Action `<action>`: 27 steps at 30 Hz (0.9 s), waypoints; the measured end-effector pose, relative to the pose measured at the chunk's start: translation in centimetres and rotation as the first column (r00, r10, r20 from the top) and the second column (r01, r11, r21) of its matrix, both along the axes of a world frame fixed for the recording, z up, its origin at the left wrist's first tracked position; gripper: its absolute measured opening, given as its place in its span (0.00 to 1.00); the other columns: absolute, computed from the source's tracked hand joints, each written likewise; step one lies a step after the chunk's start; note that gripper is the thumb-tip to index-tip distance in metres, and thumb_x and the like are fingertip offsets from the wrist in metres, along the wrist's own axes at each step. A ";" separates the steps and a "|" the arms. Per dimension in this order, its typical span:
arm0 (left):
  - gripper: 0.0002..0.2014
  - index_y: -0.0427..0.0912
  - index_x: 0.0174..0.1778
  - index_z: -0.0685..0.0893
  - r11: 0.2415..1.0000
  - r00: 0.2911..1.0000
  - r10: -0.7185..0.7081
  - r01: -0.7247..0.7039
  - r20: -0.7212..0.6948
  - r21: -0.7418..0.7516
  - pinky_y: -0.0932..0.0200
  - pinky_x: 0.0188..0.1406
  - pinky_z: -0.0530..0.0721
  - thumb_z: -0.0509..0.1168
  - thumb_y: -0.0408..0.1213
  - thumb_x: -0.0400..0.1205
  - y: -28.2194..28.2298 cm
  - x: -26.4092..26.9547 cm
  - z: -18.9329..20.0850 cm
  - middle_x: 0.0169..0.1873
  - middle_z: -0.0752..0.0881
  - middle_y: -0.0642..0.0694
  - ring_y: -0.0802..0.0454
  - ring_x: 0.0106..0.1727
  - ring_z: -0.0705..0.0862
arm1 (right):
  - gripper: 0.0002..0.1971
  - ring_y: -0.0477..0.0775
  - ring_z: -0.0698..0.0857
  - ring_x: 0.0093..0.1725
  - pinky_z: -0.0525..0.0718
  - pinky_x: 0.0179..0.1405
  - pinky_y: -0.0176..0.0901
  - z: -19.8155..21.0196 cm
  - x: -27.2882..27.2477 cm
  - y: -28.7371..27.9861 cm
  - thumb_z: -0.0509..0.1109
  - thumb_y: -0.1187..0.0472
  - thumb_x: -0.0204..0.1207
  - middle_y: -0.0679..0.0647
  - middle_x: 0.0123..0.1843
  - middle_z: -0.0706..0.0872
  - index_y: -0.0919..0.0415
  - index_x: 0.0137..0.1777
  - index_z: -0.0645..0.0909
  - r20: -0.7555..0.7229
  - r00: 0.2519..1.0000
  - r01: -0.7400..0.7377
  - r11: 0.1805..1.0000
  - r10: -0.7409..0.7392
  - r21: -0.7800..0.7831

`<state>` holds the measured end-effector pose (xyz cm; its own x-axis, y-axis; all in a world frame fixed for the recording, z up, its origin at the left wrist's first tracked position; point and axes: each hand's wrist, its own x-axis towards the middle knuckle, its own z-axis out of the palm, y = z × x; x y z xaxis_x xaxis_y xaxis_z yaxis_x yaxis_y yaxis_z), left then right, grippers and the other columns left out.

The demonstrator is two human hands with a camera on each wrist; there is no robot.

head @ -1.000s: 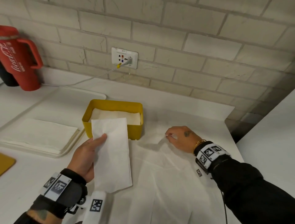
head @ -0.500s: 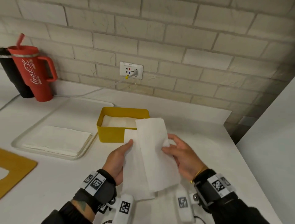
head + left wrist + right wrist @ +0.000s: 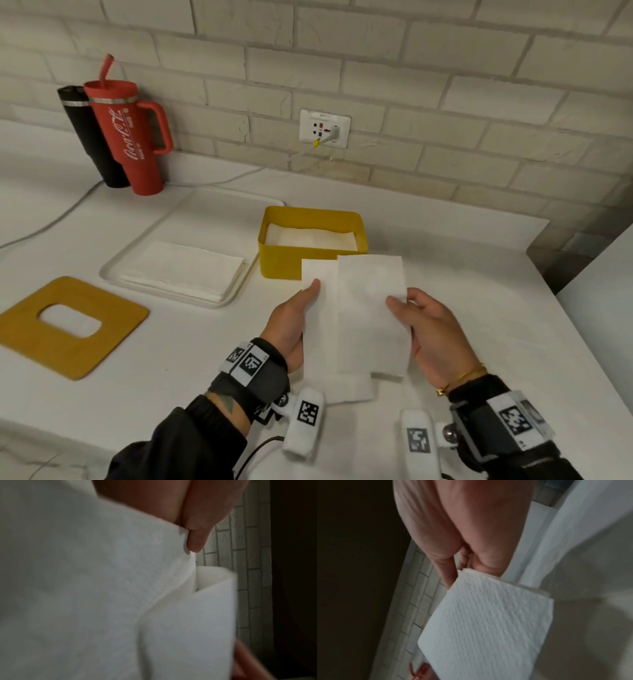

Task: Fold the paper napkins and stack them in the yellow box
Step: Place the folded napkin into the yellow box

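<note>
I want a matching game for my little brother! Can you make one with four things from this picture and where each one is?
Things:
1. red mug
2. yellow box
3. pile of flat napkins
4. wooden lid with a hole

Places:
A. on the white tray
B. at the left, near the table's front
C. by the wall, next to a black flask
D. just behind the napkins held in both hands

Pairs: 1-C, 2-D, 3-A, 4-B
</note>
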<state>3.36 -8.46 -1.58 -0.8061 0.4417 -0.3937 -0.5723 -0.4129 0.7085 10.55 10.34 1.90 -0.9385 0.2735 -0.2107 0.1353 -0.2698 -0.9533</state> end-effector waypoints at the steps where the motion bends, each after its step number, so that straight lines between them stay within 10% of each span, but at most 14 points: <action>1: 0.22 0.37 0.71 0.84 1.000 1.000 0.003 -0.003 0.001 0.009 0.37 0.71 0.81 0.64 0.48 0.88 -0.3 -0.1 -0.2 0.63 0.90 0.35 0.35 0.65 0.88 | 0.05 0.57 0.92 0.51 0.90 0.47 0.46 0.6 0.0 -0.3 0.69 0.67 0.83 0.63 0.55 0.92 0.64 0.55 0.85 -0.037 0.999 -0.023 0.998 0.021 -0.051; 12: 0.37 0.44 0.81 0.77 0.989 0.997 -0.079 0.081 -0.021 0.120 0.32 0.79 0.73 0.52 0.68 0.87 -1.9 -0.4 -0.5 0.75 0.81 0.33 0.32 0.76 0.79 | 0.05 0.56 0.93 0.46 0.88 0.44 0.47 -1.3 -0.7 -5.3 0.71 0.65 0.83 0.62 0.52 0.94 0.65 0.53 0.88 0.081 0.992 -0.096 0.995 0.095 0.005; 27: 0.35 0.44 0.76 0.81 0.995 0.995 -0.080 0.083 -0.051 0.059 0.39 0.73 0.80 0.44 0.66 0.89 -2.3 -0.4 0.0 0.68 0.87 0.36 0.38 0.69 0.86 | 0.06 0.58 0.92 0.49 0.88 0.50 0.50 -1.8 -1.1 -5.0 0.71 0.65 0.83 0.61 0.50 0.94 0.65 0.52 0.89 0.120 0.988 -0.108 0.988 0.096 0.105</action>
<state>2.97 -10.73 -1.55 -0.7839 0.5289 -0.3252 -0.5712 -0.4091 0.7116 9.43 5.38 0.12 -0.9343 0.2054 -0.2914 0.2662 -0.1421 -0.9534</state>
